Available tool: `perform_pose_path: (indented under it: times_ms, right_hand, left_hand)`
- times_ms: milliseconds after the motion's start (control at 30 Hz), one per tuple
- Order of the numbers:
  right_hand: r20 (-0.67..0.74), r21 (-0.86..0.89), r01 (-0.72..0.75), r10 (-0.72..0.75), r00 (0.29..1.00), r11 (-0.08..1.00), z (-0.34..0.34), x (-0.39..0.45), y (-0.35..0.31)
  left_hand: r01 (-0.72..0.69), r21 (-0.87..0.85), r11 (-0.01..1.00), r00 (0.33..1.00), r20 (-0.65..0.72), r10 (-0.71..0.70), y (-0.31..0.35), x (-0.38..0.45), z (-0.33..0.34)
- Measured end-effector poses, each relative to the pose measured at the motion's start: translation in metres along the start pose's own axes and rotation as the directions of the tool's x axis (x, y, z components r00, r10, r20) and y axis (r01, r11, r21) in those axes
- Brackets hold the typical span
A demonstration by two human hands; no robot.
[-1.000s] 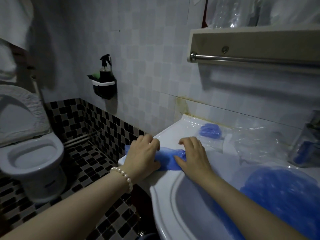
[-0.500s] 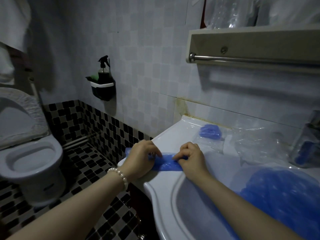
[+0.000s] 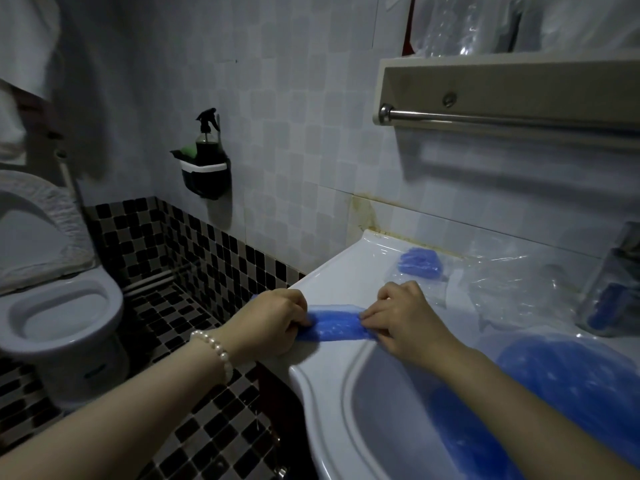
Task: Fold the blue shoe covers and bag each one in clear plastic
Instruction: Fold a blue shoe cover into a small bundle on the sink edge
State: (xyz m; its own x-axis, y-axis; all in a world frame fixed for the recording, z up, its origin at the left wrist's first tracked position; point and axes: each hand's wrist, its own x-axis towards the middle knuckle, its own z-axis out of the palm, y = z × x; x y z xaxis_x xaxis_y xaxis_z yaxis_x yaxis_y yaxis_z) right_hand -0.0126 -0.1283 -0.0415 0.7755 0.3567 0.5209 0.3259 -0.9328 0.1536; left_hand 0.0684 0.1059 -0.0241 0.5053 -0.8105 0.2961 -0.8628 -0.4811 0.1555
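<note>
**Both hands pinch a blue shoe cover flat on the basin rim**

Head view: my two forearms reach forward from the lower edge of the picture and close in on one narrow strip. My left hand (image 3: 273,323) lies knuckles up at the strip's left end, fingers curled over and pinching the material; a pearl bracelet (image 3: 216,351) sits on that wrist. My right hand (image 3: 405,320) comes in from the right across the bowl, its fingers bent and its fingertips nipping the strip's right end. The hands are near each other but apart, each clamped on its own end.

The blue shoe cover (image 3: 334,327) between them is folded into a long, narrow band. It lies flat on the white sink (image 3: 349,271), on the rim at the bowl's left side, with its long axis running left to right across the picture, from one hand to the other.

Behind my right hand, near the wall, a bagged shoe cover (image 3: 420,266) lies in clear plastic, and loose clear plastic bags (image 3: 512,285) spread just right of it. A heap of blue shoe covers (image 3: 568,386) fills the bowl's right part. To the left stand a toilet (image 3: 62,313) and, on the wall, a spray bottle (image 3: 206,140).
</note>
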Motion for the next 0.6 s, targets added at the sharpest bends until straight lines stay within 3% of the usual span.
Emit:
perform_pose_path:
  times_ms: [133,233,267,333,400,467,533,600]
  right_hand:
    - [0.024,0.04,-0.008,0.007,1.0,0.999,0.017,0.015,0.013]
    - [0.047,0.193,-0.087,0.08,0.996,0.977,0.028,0.028,0.018]
    - [0.05,0.227,-0.098,0.089,0.995,0.969,0.031,0.031,0.018]
    - [0.052,0.302,-0.152,0.143,0.988,0.941,0.035,0.036,0.016]
    - [0.039,0.34,-0.178,0.175,0.984,0.923,0.036,0.041,0.012]
    - [0.011,0.346,-0.113,0.116,0.993,0.932,0.036,0.045,0.009]
    - [0.008,0.366,-0.085,0.089,0.996,0.927,0.036,0.044,0.007]
    - [0.044,0.405,-0.21,0.21,0.977,0.89,0.035,0.044,0.006]
  left_hand:
    - [0.029,0.016,0.999,0.944,0.327,-0.033,0.019,-0.008,-0.038]
    - [0.2,-0.261,0.944,0.851,0.524,-0.036,0.027,-0.006,-0.068]
    - [0.247,-0.384,0.89,0.865,0.501,-0.024,0.027,-0.003,-0.074]
    - [0.193,-0.478,0.857,0.96,0.273,-0.065,0.023,0.007,-0.072]
    - [0.037,-0.296,0.954,0.999,0.03,-0.029,0.014,0.018,-0.053]
    - [-0.073,-0.157,0.985,0.997,-0.005,0.073,0.007,0.024,-0.029]
    - [-0.159,-0.126,0.979,0.986,0.022,0.163,0.003,0.024,-0.008]
    - [-0.219,-0.145,0.965,0.974,0.031,0.226,0.0,0.022,0.01]
